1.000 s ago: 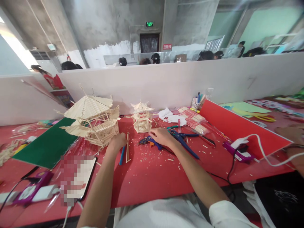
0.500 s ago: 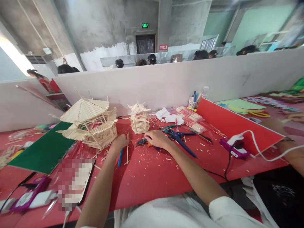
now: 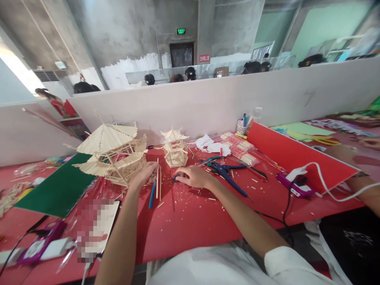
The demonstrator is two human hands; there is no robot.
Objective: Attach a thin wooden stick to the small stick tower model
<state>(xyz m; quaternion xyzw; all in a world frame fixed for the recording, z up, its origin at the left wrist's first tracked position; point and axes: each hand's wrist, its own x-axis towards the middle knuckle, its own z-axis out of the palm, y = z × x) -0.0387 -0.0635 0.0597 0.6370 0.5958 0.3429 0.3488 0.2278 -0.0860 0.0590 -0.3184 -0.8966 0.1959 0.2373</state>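
Observation:
My left hand [image 3: 146,174] is closed, its fingertips at the upper end of a thin wooden stick [image 3: 157,184]. A second stick lies alongside it. The blue pen-like tool [image 3: 152,194] rests just below these fingers. My right hand [image 3: 193,176] is curled low over the table, closed on a small dark-blue thing [image 3: 176,177] mostly hidden under the fingers; its kind is unclear. Between and beyond my hands stands a small stick-built pavilion [image 3: 175,152]. To the left is a larger two-roofed stick pavilion [image 3: 118,156].
Blue-handled pliers [image 3: 227,174] and bagged sticks [image 3: 237,144] lie to the right, before a leaning red board [image 3: 297,158]. Wood scraps litter the red table [image 3: 190,225]. A phone [image 3: 101,227] and power strip [image 3: 41,241] sit left. Another person's arm [image 3: 360,182] reaches in right.
My left hand has shifted slightly up and right, and a stick now stands out at its fingertips. My right hand has drawn over the dark thing, covering more of it.

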